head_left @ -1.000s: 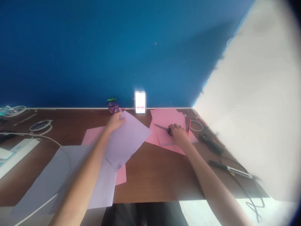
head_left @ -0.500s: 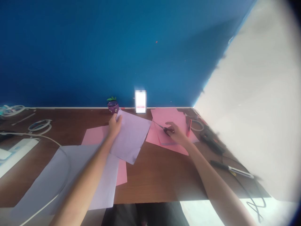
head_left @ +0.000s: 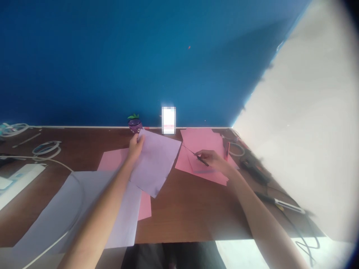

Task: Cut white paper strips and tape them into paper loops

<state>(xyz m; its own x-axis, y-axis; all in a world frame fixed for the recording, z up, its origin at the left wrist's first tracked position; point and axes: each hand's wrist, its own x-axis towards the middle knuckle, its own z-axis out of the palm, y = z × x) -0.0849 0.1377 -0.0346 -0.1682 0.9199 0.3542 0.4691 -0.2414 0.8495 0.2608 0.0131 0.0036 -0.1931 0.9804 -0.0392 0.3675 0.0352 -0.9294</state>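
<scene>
My left hand (head_left: 136, 147) grips a lilac sheet of paper (head_left: 155, 162) by its upper left edge, thumb on top, and the sheet is tilted above the table. In my right hand (head_left: 209, 157) is a pair of scissors (head_left: 200, 160), held over the pink sheets, with the blades pointing left toward the lilac sheet's right corner. Whether the tips touch the paper I cannot tell. Pink paper sheets (head_left: 195, 140) lie under the right hand. A larger lilac sheet (head_left: 92, 194) lies below my left forearm, partly over another pink sheet (head_left: 112, 158).
A purple cup-like figure (head_left: 134, 125) with green leaves stands by the blue wall, beside a bright blurred screen (head_left: 168, 120). To the right are a red marker (head_left: 227, 149), a dark tool (head_left: 255, 170) and a cutter-like tool (head_left: 288, 205). Cables and a white box (head_left: 19, 183) occupy the left.
The fingers of my right hand have closed more around the scissors, whose handles have turned. The lilac sheet has shifted slightly at its lower edge; the left hand still holds it.
</scene>
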